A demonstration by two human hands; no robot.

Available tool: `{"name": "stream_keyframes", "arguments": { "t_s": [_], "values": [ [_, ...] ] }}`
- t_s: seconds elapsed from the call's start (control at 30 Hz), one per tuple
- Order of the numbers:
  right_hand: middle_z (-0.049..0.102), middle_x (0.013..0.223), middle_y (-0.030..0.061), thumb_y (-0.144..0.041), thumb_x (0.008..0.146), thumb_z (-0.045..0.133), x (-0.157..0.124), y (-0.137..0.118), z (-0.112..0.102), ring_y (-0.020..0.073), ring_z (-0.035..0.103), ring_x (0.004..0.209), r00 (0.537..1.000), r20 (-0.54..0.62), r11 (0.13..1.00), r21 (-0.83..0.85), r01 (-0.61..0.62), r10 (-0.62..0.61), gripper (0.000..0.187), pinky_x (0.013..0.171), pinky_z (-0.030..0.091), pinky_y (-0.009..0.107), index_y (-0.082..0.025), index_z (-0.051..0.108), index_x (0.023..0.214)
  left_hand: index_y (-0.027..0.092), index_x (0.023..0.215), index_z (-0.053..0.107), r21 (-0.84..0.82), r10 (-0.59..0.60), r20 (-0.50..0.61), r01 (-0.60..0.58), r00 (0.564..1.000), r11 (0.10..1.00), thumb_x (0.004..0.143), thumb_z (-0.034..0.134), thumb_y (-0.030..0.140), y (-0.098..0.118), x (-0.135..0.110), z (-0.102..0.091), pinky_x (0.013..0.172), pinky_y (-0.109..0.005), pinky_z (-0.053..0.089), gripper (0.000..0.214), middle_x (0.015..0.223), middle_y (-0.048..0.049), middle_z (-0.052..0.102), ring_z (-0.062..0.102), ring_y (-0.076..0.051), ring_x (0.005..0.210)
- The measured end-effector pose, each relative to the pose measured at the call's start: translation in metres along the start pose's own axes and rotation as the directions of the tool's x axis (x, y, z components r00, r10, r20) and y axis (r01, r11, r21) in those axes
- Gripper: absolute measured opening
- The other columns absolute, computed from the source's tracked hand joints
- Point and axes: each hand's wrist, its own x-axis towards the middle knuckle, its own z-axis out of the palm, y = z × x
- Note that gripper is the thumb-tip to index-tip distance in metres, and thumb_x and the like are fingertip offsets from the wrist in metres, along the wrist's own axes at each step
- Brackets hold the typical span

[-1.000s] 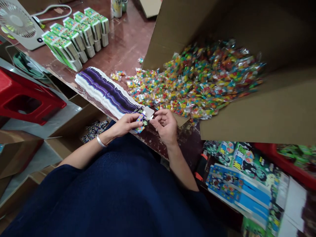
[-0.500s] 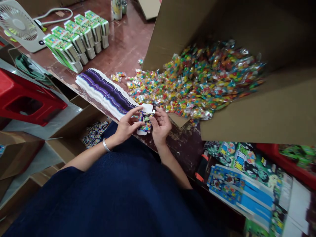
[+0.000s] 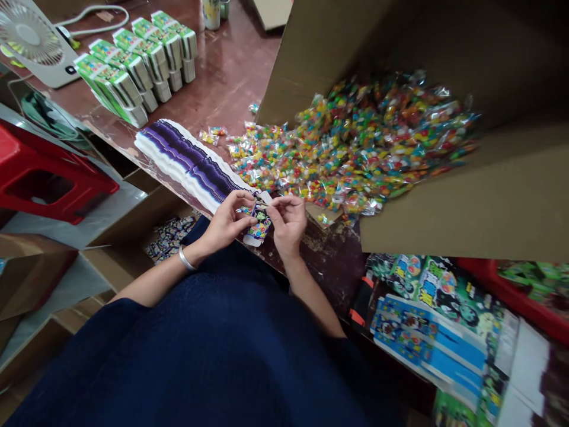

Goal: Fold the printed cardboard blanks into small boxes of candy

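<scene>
A small printed candy box point(image 3: 260, 225), dark with colourful pictures, is between my hands above the table's front edge. My left hand point(image 3: 227, 222) grips its left side, thumb across the front. With thumb and forefinger pressed together, my right hand point(image 3: 288, 225) pinches the box at its upper right, by the white top flap. The white bottom flap sticks out below. Beyond my hands lies a long row of flat purple-and-white cartons point(image 3: 186, 160), overlapping one another. Small clear bags of coloured candy point(image 3: 347, 154) spill out of a large cardboard box point(image 3: 502, 196) towards my right hand.
Several stacks of green cartons point(image 3: 133, 65) and a white fan point(image 3: 38, 41) stand at the back left. Below the table's left edge, an open carton holds small filled boxes point(image 3: 171, 237), near a red stool point(image 3: 53, 178). Printed cardboard sheets point(image 3: 444, 332) lie at the lower right.
My right hand has shifted slightly left, its fingers now closed at the box's top. The upright white top flap shows less and is tilted. The camera view has moved slightly.
</scene>
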Motion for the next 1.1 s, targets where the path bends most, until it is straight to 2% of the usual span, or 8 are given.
{"name": "stream_keyframes", "arguments": {
  "t_s": [0.13,0.27,0.37,0.6,0.73,0.9,1.0,1.1],
  "values": [
    [0.066,0.083,0.0015,-0.066,0.086,0.074,0.008,-0.007,-0.004,0.0196,0.065,0.084,0.986,0.165,1.0,-0.005,-0.006,0.006,0.044,0.081,0.057,0.035,-0.025,0.06,0.08,0.024,0.117,0.054,0.015,-0.028,0.034,0.028,0.999,0.999,0.082,0.084,0.025,0.005,-0.003,-0.002,0.063,-0.021,0.056,0.046,0.109,-0.0017,0.062,0.061,-0.006,0.067],
    [0.069,0.082,-0.0003,-0.058,0.08,0.084,0.017,-0.011,-0.01,0.0173,0.065,0.077,0.959,0.225,0.985,-0.023,-0.172,0.173,0.038,0.075,0.056,0.033,-0.024,0.066,0.083,0.023,0.118,0.057,0.126,0.04,0.012,-0.041,0.999,0.991,0.082,0.08,0.019,0.01,-0.004,-0.003,0.078,-0.025,0.061,0.043,0.114,-0.0036,0.063,0.064,-0.01,0.082],
    [0.067,0.075,-0.0018,-0.056,0.08,0.084,0.023,-0.01,-0.014,0.0159,0.061,0.07,0.95,0.235,0.978,-0.052,-0.201,0.208,0.036,0.07,0.054,0.032,-0.023,0.067,0.078,0.023,0.123,0.059,0.164,0.061,0.033,-0.066,0.998,0.984,0.082,0.079,0.017,0.01,-0.004,-0.003,0.083,-0.028,0.062,0.046,0.113,-0.0045,0.063,0.064,-0.013,0.089],
    [0.07,0.079,0.001,-0.055,0.09,0.074,0.021,-0.014,-0.016,0.0181,0.066,0.076,0.972,0.219,0.987,-0.155,-0.052,0.086,0.037,0.076,0.056,0.034,-0.024,0.064,0.073,0.025,0.139,0.065,0.159,-0.03,0.069,0.019,0.997,0.987,0.086,0.078,0.021,0.01,-0.005,-0.007,0.064,-0.023,0.057,0.055,0.114,-0.0059,0.067,0.063,-0.009,0.072],
    [0.074,0.105,0.005,-0.052,0.091,0.075,0.003,-0.011,-0.014,0.0214,0.073,0.098,0.974,0.225,0.992,-0.123,0.026,0.002,0.027,0.083,0.06,0.036,-0.026,0.069,0.089,0.021,0.128,0.073,0.14,-0.019,0.04,0.013,0.999,0.99,0.085,0.079,0.022,0.008,-0.004,-0.006,0.069,-0.025,0.059,0.043,0.114,-0.007,0.071,0.067,-0.012,0.078],
    [0.074,0.105,0.0048,-0.049,0.095,0.071,-0.008,-0.004,-0.009,0.0208,0.074,0.1,0.977,0.214,0.991,-0.133,0.012,0.017,0.024,0.093,0.06,0.039,-0.026,0.069,0.091,0.018,0.111,0.072,0.148,-0.05,0.063,0.041,0.997,0.988,0.083,0.078,0.022,0.01,-0.003,-0.005,0.064,-0.023,0.057,0.029,0.111,-0.0064,0.071,0.065,-0.01,0.073],
    [0.076,0.106,0.0049,-0.053,0.094,0.07,0.002,0.0,-0.03,0.0203,0.074,0.092,0.97,0.22,0.979,-0.192,-0.062,0.105,0.029,0.082,0.061,0.035,-0.026,0.069,0.106,0.018,0.098,0.065,0.177,-0.038,0.052,0.029,0.998,0.984,0.079,0.084,0.025,0.016,-0.002,-0.015,0.065,-0.022,0.057,0.027,0.099,-0.0031,0.069,0.065,-0.011,0.076],
    [0.075,0.104,0.0079,-0.048,0.094,0.07,0.018,0.007,-0.077,0.023,0.072,0.089,0.995,0.002,0.834,-0.545,-0.081,0.098,0.028,0.083,0.059,0.038,-0.023,0.071,0.106,0.019,0.088,0.057,0.248,-0.033,-0.034,0.04,0.999,0.968,0.074,0.09,0.028,0.02,-0.001,-0.032,0.061,-0.019,0.055,0.036,0.089,-0.0003,0.064,0.062,-0.012,0.078]
  ]
}}
